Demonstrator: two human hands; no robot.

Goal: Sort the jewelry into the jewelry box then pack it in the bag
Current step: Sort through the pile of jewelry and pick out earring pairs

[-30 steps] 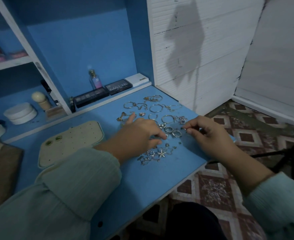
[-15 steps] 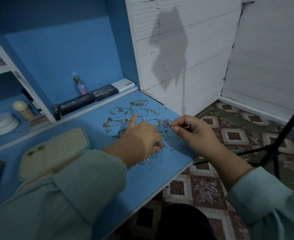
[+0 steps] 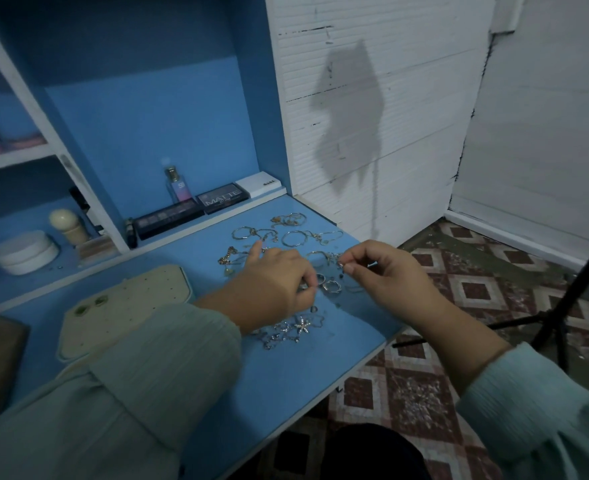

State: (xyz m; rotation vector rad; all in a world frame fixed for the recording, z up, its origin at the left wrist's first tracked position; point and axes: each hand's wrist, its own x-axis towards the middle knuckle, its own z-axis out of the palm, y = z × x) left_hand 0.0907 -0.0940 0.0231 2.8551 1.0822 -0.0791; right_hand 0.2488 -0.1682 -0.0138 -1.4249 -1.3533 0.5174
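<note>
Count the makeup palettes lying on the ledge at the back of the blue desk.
2. A long dark palette lies left, and a black palette marked MATTE lies right of it, beside a white box. None seems hidden.

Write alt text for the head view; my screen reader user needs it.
A person's right hand pinches a small jewelry piece above a blue desk strewn with rings and chains, while the left hand picks among them. A cream jewelry box lies open at left.

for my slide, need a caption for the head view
Right hand pinches a small jewelry piece over the blue desk; left hand rests among rings.
</note>
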